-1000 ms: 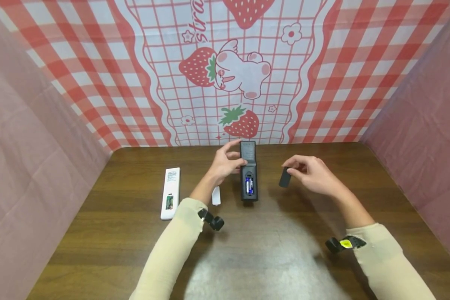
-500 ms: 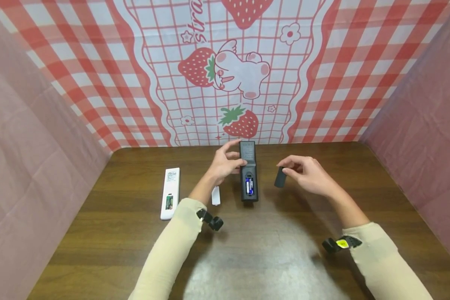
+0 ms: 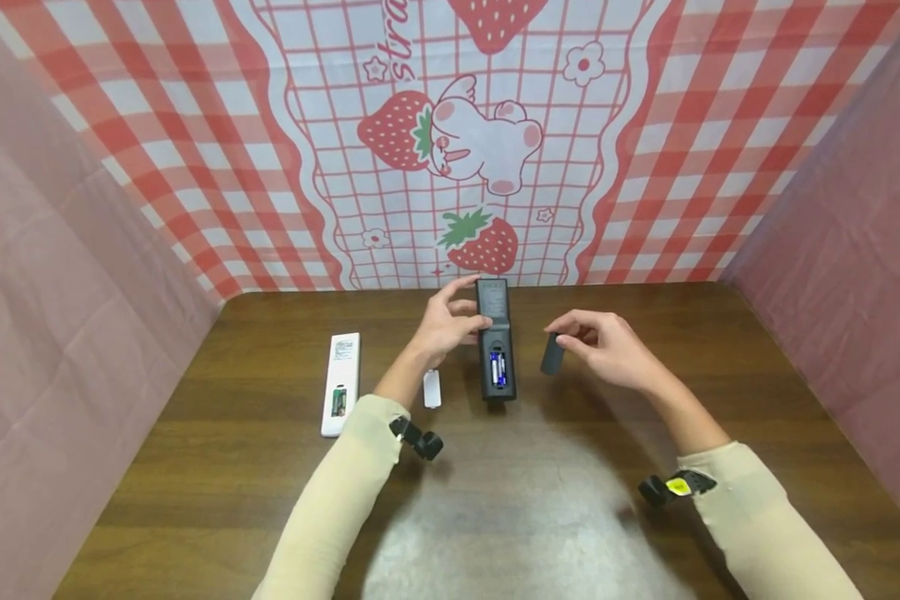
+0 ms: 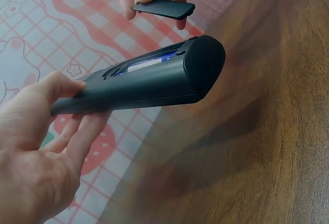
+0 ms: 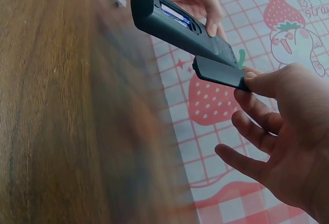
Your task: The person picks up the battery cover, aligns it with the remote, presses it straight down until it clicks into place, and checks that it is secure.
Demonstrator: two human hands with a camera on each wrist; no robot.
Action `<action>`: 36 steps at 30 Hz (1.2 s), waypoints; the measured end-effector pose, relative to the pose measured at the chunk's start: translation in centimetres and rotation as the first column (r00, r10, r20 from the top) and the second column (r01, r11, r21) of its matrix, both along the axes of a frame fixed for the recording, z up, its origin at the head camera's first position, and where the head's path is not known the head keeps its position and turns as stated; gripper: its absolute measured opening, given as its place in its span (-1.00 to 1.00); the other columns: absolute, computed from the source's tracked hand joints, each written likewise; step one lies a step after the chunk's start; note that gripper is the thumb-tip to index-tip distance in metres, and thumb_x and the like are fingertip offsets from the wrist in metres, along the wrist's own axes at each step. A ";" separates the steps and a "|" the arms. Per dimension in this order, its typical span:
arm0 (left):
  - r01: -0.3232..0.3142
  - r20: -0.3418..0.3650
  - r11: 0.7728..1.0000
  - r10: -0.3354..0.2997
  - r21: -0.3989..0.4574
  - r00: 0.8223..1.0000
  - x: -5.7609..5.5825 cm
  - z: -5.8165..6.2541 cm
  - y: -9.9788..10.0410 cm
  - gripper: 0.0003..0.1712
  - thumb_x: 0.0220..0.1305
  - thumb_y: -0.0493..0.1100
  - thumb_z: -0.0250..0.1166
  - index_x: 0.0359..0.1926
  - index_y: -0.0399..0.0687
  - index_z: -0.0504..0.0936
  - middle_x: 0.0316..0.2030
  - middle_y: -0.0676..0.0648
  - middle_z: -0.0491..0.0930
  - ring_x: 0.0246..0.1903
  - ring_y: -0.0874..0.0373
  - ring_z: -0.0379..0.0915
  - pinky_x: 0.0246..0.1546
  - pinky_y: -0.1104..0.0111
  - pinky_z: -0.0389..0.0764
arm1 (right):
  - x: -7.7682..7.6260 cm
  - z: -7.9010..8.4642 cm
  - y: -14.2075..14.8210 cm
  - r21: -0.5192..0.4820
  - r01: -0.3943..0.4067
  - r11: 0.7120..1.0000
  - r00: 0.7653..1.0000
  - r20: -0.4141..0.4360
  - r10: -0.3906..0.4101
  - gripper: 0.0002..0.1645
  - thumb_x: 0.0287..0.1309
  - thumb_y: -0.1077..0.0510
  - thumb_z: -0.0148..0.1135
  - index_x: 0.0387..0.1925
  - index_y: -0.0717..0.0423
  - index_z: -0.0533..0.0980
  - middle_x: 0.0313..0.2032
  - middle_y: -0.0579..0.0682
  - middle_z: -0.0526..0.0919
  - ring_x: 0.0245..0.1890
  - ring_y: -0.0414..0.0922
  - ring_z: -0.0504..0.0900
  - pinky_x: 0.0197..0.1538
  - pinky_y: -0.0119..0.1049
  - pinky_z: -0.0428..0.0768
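My left hand (image 3: 444, 327) grips a black remote control (image 3: 494, 310) by its far half, thumb on its back and fingers beneath. The remote is held above the table with its back facing up. Blue-and-white batteries (image 3: 498, 369) lie in its uncovered compartment, also plain in the left wrist view. To the right of it, my right hand (image 3: 607, 346) pinches a black battery cover (image 3: 552, 354) between thumb and fingertips. In the right wrist view the cover (image 5: 218, 73) is held by one end, its other fingers spread loosely, and it overlaps the remote's far part.
A white remote (image 3: 342, 383) lies back-up at the left of the wooden table (image 3: 510, 500), its battery compartment uncovered. Its small white cover (image 3: 432, 389) lies beside my left wrist. A strawberry-patterned cloth (image 3: 487, 150) hangs behind the table's far edge.
My right hand has moved left with the black battery cover, bringing it closer to the black remote. My left hand and the remote have stayed almost in place.
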State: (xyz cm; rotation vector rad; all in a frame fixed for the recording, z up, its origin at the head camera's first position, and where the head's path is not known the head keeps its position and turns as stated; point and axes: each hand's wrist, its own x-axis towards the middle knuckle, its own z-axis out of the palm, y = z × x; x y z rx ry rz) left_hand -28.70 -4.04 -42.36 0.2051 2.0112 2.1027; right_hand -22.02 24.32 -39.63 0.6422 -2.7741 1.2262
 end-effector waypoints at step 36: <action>0.014 -0.033 1.000 -0.014 -0.017 0.999 -0.1 0.2 0.3 0.01 0.35 -0.54 0.43 0.73 0.05 0.37 0.32 -0.48 0.66 -0.12 0.00 0.80 0.05 0.03 0.98 | -0.3 0.2 -2.4 -0.032 -0.064 0.997 0.998 -0.017 0.064 -0.78 0.58 0.28 0.34 0.11 0.24 0.78 0.03 0.18 0.89 -0.18 -0.04 0.75 -0.14 -0.44 0.69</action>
